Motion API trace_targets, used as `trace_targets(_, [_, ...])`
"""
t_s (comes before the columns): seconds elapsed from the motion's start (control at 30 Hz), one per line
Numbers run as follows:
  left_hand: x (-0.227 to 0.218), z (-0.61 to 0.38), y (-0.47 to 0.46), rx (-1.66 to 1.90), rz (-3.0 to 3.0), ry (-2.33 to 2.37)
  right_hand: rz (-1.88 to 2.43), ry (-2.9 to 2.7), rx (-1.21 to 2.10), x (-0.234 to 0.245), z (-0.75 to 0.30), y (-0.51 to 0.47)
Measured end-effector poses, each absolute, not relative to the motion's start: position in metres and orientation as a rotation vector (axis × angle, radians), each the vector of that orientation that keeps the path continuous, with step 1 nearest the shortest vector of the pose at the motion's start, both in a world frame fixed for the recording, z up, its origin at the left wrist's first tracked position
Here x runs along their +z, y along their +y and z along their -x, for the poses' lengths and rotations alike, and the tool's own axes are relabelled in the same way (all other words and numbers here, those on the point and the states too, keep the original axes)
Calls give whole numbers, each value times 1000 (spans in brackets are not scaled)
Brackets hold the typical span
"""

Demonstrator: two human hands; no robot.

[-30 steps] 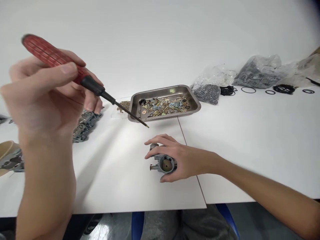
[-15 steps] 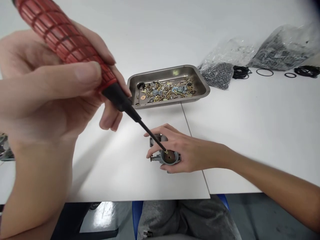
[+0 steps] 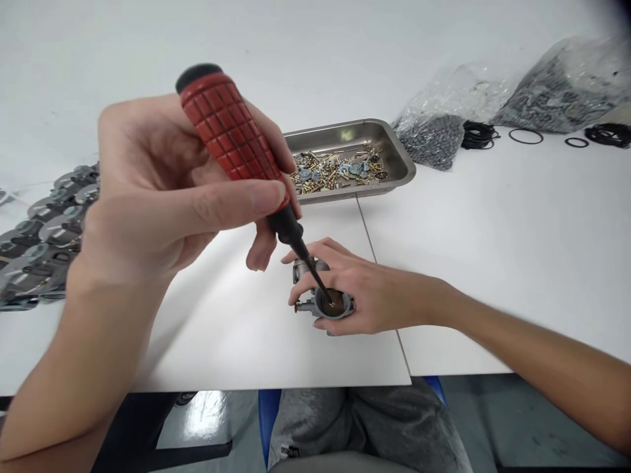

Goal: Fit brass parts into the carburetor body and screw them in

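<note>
My left hand point(image 3: 158, 190) is closed round a screwdriver point(image 3: 231, 135) with a red ribbed handle and black shaft. The shaft slants down to the right, and its tip reaches into the round bore of a grey carburetor point(image 3: 320, 313). A small brass screw point(image 3: 332, 305) shows at the tip, against the brown plate inside the bore. I cannot tell whether its thread is in the hole. My right hand point(image 3: 367, 295) grips the carburetor on the white table, fingers over the far side and thumb at the near side.
Behind the carburetor stands a metal tray point(image 3: 405, 164) of small brass and zinc parts. Bags of grey parts point(image 3: 436, 141) and black rubber rings point(image 3: 478, 135) lie at the back right. Several more carburetors point(image 3: 44, 240) sit in rows at the left.
My left hand and the screwdriver have moved right and tilted steeper. The tip, with the brass screw, has shifted slightly toward the hole in the brown plate. My right hand keeps its hold.
</note>
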State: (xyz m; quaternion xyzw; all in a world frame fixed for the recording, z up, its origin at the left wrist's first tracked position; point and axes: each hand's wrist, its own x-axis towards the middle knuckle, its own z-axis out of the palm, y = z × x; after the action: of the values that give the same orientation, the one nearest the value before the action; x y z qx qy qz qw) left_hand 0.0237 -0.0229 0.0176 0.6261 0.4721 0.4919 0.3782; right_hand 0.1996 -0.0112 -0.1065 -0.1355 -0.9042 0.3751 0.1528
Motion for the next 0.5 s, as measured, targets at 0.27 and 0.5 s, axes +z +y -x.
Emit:
trace_targets(0.27, [4, -7, -20, 1218, -1718, 888, 424, -2585, 1115, -102, -199, -13])
trace_targets(0.5, [-2, 13, -13, 1002, -2035, 733, 400, -2598, 1131, -101, -199, -12])
